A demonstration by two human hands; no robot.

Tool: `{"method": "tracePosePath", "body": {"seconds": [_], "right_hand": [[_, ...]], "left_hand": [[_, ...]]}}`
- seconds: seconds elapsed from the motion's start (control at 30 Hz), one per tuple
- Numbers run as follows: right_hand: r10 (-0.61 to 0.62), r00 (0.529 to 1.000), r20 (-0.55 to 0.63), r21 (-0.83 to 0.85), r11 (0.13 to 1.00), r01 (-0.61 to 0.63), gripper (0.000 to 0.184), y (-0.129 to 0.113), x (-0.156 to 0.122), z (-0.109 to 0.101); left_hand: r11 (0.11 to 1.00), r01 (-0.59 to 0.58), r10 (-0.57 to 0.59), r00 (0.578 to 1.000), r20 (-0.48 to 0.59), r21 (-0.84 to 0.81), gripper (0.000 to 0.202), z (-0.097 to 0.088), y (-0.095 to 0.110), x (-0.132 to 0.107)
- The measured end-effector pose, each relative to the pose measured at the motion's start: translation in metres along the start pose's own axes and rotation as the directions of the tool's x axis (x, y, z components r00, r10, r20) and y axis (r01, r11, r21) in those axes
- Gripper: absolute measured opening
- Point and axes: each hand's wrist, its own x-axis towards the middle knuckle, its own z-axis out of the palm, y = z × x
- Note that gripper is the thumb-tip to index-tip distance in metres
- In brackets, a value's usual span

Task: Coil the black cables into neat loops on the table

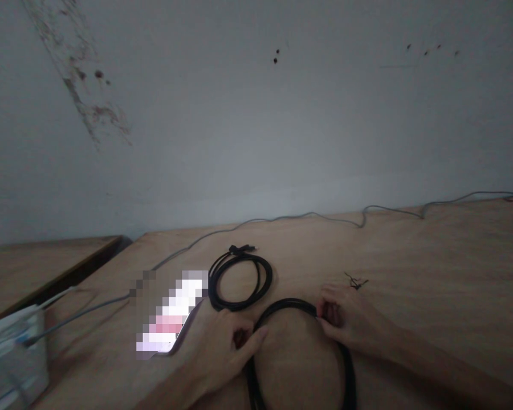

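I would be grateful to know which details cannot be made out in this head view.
All in the head view:
Large round black cable coil: near side cut off by the bottom edge.
Bright rectangular screen: contents hidden by pixelation.
White boxy object: partly cut off by the left edge, markings blurred.
Thin tangled black strands: too small to identify.
Left hand: fingertips hidden by the hand itself.

No readable text
The bright white-and-pink rectangular screen (176, 312) is pixelated; its contents cannot be read.
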Motion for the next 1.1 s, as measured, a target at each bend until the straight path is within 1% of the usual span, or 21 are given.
{"method": "tracePosePath", "body": {"seconds": [0.07, 0.13, 0.23, 0.37, 0.53, 0.67, 0.77, 0.97, 1.03, 1.1], "right_hand": [[-0.027, 1.0, 0.007, 0.0, 1.0, 0.027, 0.013, -0.001, -0.001, 0.001], [-0.047, 0.999, -0.001, -0.001, 0.999, 0.047, 0.009, -0.002, 0.0, 0.003], [-0.006, 1.0, -0.027, 0.036, 0.999, 0.007, 0.007, -0.003, 0.001, 0.007], [0.079, 0.996, -0.051, 0.171, 0.983, -0.069, 0.008, -0.003, 0.004, 0.011], [0.112, 0.993, -0.042, 0.384, 0.919, -0.087, 0.006, 0.002, 0.004, 0.015], [0.118, 0.992, -0.05, 0.49, 0.868, -0.079, 0.014, 0.008, 0.004, 0.02], [0.104, 0.993, -0.049, 0.484, 0.873, -0.067, 0.016, 0.008, 0.004, 0.019], [0.085, 0.995, -0.043, 0.365, 0.929, -0.064, 0.015, 0.004, 0.002, 0.008], [0.097, 0.994, -0.043, 0.319, 0.945, -0.078, 0.024, 0.006, 0.002, 0.006], [0.134, 0.988, -0.077, 0.249, 0.962, -0.111, 0.037, 0.008, 0.001, 0.006]], "left_hand": [[0.998, 0.008, -0.01, 1.0, -0.024, -0.063, 0.06, 0.0, -0.001, 0.002], [0.996, 0.018, -0.022, 0.999, -0.038, -0.089, 0.061, 0.0, -0.001, 0.005], [0.999, 0.014, -0.016, 0.999, -0.051, -0.038, 0.058, -0.001, -0.001, 0.006], [0.999, 0.015, -0.014, 0.999, -0.037, 0.033, 0.055, -0.001, 0.002, 0.005], [0.998, 0.022, -0.019, 0.999, -0.036, 0.06, 0.053, 0.0, 0.003, 0.006], [0.996, 0.049, -0.045, 0.998, -0.051, 0.073, 0.052, 0.001, 0.003, 0.006], [0.997, 0.034, -0.03, 0.998, -0.06, 0.075, 0.051, 0.003, 0.001, 0.006], [0.997, 0.019, -0.015, 0.998, -0.055, 0.08, 0.051, 0.004, -0.001, 0.006], [0.997, 0.019, -0.015, 0.999, -0.049, 0.075, 0.051, 0.003, -0.001, 0.005], [0.998, 0.012, -0.009, 0.999, -0.037, 0.064, 0.051, 0.002, 0.0, 0.004]]}}
